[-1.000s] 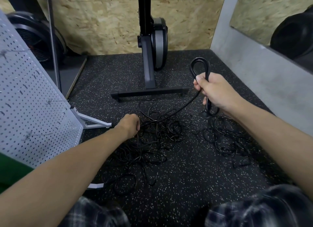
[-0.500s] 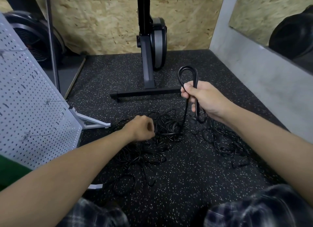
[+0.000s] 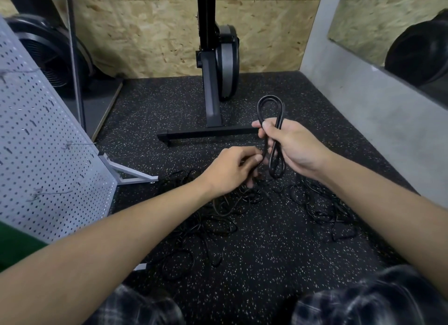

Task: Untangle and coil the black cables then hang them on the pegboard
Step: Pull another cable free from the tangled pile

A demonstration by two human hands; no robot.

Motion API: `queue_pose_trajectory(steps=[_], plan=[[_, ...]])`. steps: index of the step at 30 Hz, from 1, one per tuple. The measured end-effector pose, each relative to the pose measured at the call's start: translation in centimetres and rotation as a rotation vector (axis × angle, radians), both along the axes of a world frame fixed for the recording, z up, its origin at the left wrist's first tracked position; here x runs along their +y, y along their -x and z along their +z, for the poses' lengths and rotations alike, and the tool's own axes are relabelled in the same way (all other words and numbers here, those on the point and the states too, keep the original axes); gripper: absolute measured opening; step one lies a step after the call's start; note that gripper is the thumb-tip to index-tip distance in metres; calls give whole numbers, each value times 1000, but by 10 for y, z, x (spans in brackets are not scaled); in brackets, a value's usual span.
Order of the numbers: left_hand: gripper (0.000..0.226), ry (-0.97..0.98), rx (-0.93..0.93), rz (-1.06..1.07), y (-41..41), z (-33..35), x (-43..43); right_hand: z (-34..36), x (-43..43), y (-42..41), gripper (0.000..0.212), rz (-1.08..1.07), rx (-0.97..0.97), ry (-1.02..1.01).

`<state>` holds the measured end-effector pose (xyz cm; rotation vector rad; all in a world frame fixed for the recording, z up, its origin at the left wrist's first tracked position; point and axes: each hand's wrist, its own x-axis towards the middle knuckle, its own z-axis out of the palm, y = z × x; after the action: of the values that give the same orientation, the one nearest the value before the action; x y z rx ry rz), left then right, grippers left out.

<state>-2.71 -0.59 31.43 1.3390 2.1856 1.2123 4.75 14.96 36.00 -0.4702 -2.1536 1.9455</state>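
My right hand grips a small coil of black cable whose loops stick out above and below the fist. Just left of it, my left hand pinches the strand that runs from the coil down to the floor. A tangle of thin black cables sprawls over the speckled black floor below both hands, with a second clump to the right. The white pegboard leans at the left, several wire hooks sticking out of it.
A black exercise machine stands behind the cables, its base bar just beyond my hands. The pegboard's white foot juts onto the floor. A grey wall closes the right side. My plaid-clad knees are at the bottom.
My right hand has come down and left with the coil. My left hand has risen from the tangle to meet it and now pinches the strand beside the coil.
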Motion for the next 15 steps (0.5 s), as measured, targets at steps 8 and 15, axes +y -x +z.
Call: queue_pose_trajectory(steps=[8,15], plan=[[31,-16,180,52,-15,0,8,-14,-6,4,29,-92,-65,-461],[16,132,108,-176,-16,4,6,-19,-2,2,31,-198,-64,-367]])
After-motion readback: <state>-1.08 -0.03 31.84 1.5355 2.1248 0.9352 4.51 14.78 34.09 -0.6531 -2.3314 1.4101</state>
